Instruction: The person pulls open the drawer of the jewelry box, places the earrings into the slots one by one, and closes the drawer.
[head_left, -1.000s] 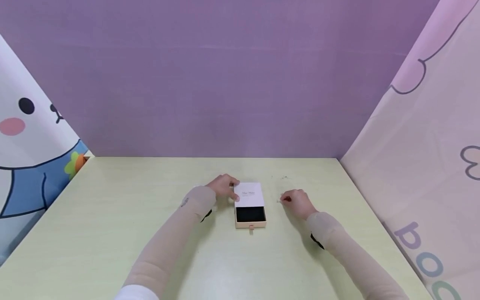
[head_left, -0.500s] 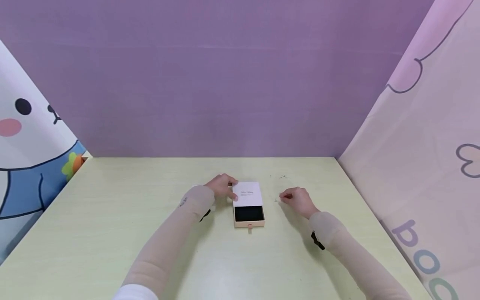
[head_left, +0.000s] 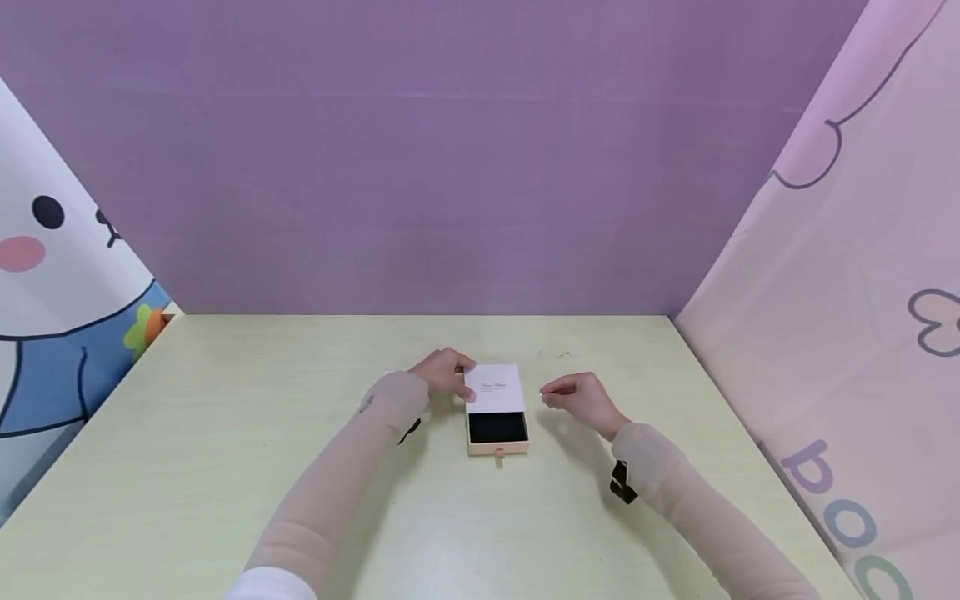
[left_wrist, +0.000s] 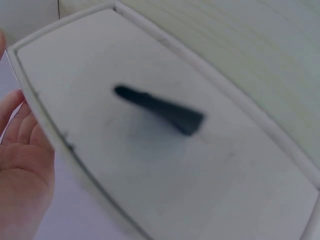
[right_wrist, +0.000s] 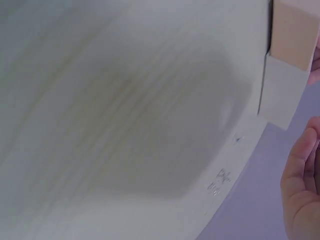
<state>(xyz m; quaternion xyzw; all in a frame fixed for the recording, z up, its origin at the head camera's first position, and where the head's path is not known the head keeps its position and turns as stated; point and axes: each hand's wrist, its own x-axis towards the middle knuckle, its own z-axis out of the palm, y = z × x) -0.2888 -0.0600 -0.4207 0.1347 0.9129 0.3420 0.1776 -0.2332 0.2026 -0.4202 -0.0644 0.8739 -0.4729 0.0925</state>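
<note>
A small drawer box with a white printed sleeve [head_left: 492, 388] lies on the table, its drawer [head_left: 498, 447] partly pulled out toward me. Black lining shows inside the drawer. My left hand [head_left: 444, 372] grips the sleeve at its left side between thumb and fingers. Just right of the box my right hand [head_left: 581, 398] hovers over the table, thumb and fingertips pinched together on a tiny pale thing too small to make out. In the right wrist view, several tiny shiny pieces [right_wrist: 223, 176] like jewelry lie on the table beyond the box.
A white rimmed tray or lid [left_wrist: 75, 55] lies under my left wrist, with a blurred dark elongated shape [left_wrist: 160, 107] over it. A purple panel [head_left: 450, 167] stands at the table's back edge, and printed cloths hang at both sides.
My right hand has moved left toward the box, and the tiny pale thing by its fingertips no longer shows on the table. My left hand keeps its grip.
</note>
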